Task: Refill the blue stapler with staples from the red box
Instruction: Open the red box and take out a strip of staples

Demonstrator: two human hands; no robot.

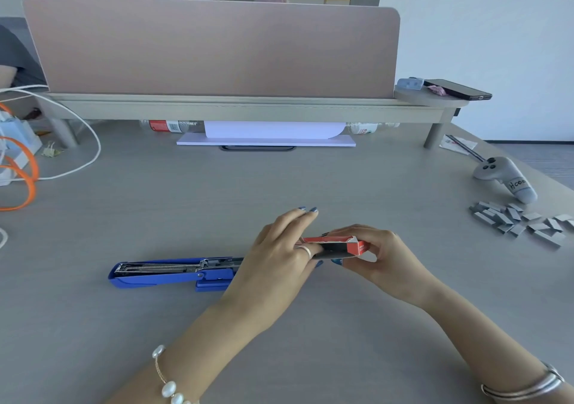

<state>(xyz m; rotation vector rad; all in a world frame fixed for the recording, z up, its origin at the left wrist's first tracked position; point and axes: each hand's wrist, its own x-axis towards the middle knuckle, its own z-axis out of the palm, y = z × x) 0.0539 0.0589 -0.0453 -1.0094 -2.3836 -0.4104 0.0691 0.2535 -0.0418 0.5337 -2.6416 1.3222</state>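
Stapler lies open for loading. Our right hand clamps the box; left hand fingertips pinch inside for staples.

The surface looked matt, smooth grey laminate. The blue stapler showed glossy plastic around a bare metal channel. The red box was thin card with torn, rough edges.

Bare desk ahead, loose staples far right
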